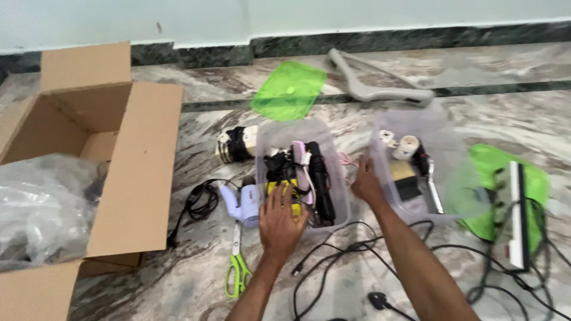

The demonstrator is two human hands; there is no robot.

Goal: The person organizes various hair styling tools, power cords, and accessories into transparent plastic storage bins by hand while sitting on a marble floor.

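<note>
Clear plastic bin [338, 178], packed with black and pink hair tools, sat on the marble floor [178, 279], right of the cardboard box [134, 172]. Left hand [281, 221] lay flat and spread on its front edge; right hand [366, 183] pressed its side, fingers apart. It looked heavy, smooth and bendy; gripping both rims seemed best.

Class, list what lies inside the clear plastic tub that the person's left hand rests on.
Inside the clear plastic tub: a black cylindrical device, a pink handled tool, something yellow. The left hand covers the near end; the bottom is hidden.
</note>
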